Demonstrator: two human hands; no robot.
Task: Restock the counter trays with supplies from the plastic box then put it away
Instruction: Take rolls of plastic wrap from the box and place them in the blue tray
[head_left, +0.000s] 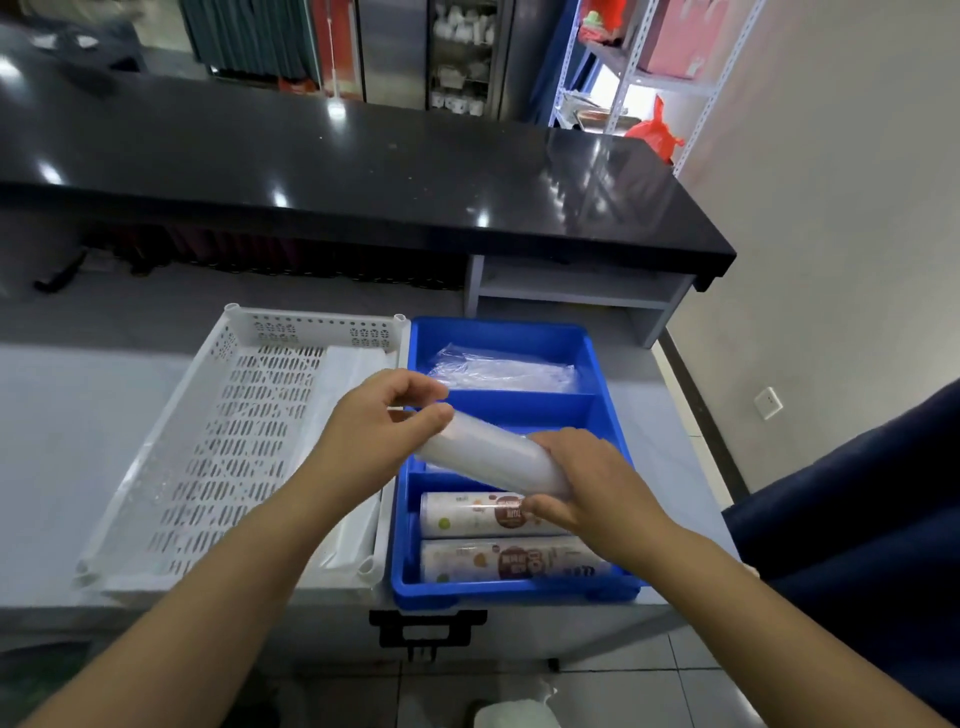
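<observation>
A long clear plastic sleeve of white cups (488, 457) hangs over the middle compartment of the blue divided tray (519, 332). My left hand (384, 415) pinches its far left end. My right hand (592, 483) grips its near right end. In the tray's back compartment lies a clear plastic bag (504, 371). Two printed cup stacks (467, 514) lie side by side in the front compartment. A white perforated plastic box (260, 426) stands to the left of the blue tray, with a white packet (358, 525) along its right side.
Both containers rest on a pale grey counter (67, 441). A raised black countertop (363, 171) runs across behind it, with a small white shelf (571, 291) under its right end. A dark blue cloth (857, 545) is at the right. Floor tiles and a white bag (514, 712) lie below.
</observation>
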